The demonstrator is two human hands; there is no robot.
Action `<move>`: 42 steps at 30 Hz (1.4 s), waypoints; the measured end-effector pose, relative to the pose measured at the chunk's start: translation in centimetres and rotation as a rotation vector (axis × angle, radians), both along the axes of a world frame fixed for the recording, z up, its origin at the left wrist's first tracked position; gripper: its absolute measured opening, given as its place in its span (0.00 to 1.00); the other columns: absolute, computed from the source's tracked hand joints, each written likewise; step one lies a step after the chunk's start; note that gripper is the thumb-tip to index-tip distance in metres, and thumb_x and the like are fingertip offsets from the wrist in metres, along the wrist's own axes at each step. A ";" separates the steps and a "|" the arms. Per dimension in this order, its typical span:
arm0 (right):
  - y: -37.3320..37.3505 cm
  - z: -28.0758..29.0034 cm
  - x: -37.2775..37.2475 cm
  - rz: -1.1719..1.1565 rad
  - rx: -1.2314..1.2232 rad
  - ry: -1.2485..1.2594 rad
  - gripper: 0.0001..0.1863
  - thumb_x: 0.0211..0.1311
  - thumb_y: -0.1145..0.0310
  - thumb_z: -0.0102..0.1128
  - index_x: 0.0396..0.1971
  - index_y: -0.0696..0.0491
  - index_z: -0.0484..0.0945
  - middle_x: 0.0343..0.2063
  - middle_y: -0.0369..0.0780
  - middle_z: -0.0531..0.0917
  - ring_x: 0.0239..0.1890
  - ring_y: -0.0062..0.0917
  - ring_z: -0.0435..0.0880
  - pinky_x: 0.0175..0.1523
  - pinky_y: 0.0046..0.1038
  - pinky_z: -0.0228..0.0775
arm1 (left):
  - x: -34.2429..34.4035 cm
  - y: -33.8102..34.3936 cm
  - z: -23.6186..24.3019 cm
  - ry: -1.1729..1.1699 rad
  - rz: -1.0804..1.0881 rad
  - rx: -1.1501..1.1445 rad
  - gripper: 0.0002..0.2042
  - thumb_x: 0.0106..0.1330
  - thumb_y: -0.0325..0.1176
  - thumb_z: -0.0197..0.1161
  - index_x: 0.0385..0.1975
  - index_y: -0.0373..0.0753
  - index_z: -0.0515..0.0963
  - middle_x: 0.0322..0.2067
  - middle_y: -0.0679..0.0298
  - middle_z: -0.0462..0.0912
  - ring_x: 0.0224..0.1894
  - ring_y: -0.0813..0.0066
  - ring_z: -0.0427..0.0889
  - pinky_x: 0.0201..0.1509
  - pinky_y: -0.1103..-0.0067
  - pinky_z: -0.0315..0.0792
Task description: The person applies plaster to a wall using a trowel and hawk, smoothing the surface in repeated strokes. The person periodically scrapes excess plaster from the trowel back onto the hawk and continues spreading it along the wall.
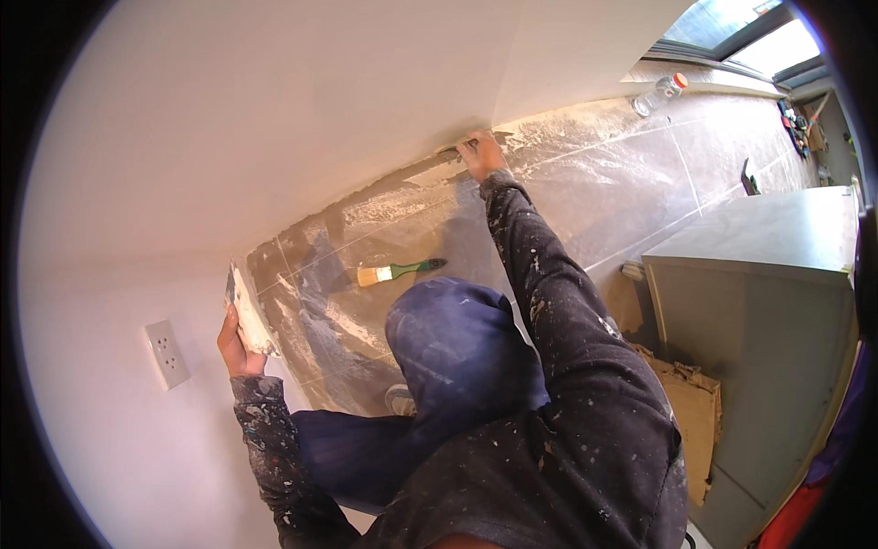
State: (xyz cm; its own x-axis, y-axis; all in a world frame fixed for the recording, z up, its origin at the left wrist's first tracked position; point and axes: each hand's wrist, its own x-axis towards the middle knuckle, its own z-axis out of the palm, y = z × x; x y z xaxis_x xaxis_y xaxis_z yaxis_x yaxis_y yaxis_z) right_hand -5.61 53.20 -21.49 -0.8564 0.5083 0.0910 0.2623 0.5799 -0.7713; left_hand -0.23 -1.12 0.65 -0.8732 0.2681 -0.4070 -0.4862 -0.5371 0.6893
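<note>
My left hand [240, 346] is closed round a flat, plaster-smeared board [249, 306] with a dark bluish part at its far end, held up beside the left wall. My right hand [481, 154] reaches far forward to where the wall meets the floor. Its fingers are closed on a putty knife [448, 150], of which only a thin part shows, low against the wall [384, 101]. Between my hands, a paintbrush [399, 271] with pale bristles and a green and black handle lies on the dusty tiled floor [366, 242].
My bent knee [448, 320] rises just behind the paintbrush. A grey cabinet [750, 229] stands at the right, torn cardboard [692, 412] next to it. A clear bottle with an orange cap [658, 95] is far right near the window. A socket [166, 354] is on the left wall.
</note>
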 end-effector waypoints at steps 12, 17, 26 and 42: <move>-13.3 5.8 -1.6 -0.170 -1.219 0.202 0.16 0.59 0.73 0.57 0.46 0.63 0.71 0.30 0.40 0.81 0.35 0.24 0.82 0.37 0.22 0.75 | 0.0 -0.6 -0.3 0.016 -0.047 0.029 0.21 0.69 0.35 0.56 0.59 0.31 0.67 0.53 0.54 0.77 0.54 0.62 0.78 0.60 0.66 0.71; -11.1 1.8 1.1 -0.186 -1.106 0.235 0.09 0.58 0.73 0.54 0.37 0.60 0.75 0.29 0.38 0.78 0.32 0.23 0.80 0.38 0.27 0.74 | 0.1 0.2 0.8 -0.027 0.043 -0.046 0.22 0.69 0.35 0.56 0.59 0.31 0.67 0.53 0.54 0.77 0.54 0.62 0.78 0.60 0.66 0.71; 0.6 1.2 1.0 0.034 0.342 -0.323 0.21 0.52 0.60 0.71 0.42 0.58 0.80 0.41 0.46 0.83 0.48 0.38 0.80 0.54 0.38 0.70 | 0.5 2.4 1.8 -0.003 0.055 -0.029 0.20 0.69 0.34 0.56 0.58 0.32 0.68 0.50 0.56 0.79 0.49 0.69 0.81 0.54 0.75 0.76; -8.3 -1.2 1.7 -0.284 -1.234 0.213 0.10 0.56 0.74 0.57 0.37 0.63 0.78 0.33 0.48 0.82 0.38 0.37 0.81 0.45 0.35 0.74 | -0.3 0.1 -0.5 -0.016 -0.049 0.040 0.24 0.69 0.35 0.56 0.61 0.32 0.64 0.56 0.53 0.74 0.57 0.61 0.75 0.64 0.66 0.68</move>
State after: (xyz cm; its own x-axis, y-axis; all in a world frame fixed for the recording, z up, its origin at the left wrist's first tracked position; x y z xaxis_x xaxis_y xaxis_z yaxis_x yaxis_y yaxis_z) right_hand -3.87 44.91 -22.65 -0.7311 0.5150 -0.4475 0.0640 -0.6012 -0.7965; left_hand -0.52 -0.99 0.11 -0.8521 0.3268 -0.4088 -0.5234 -0.5389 0.6600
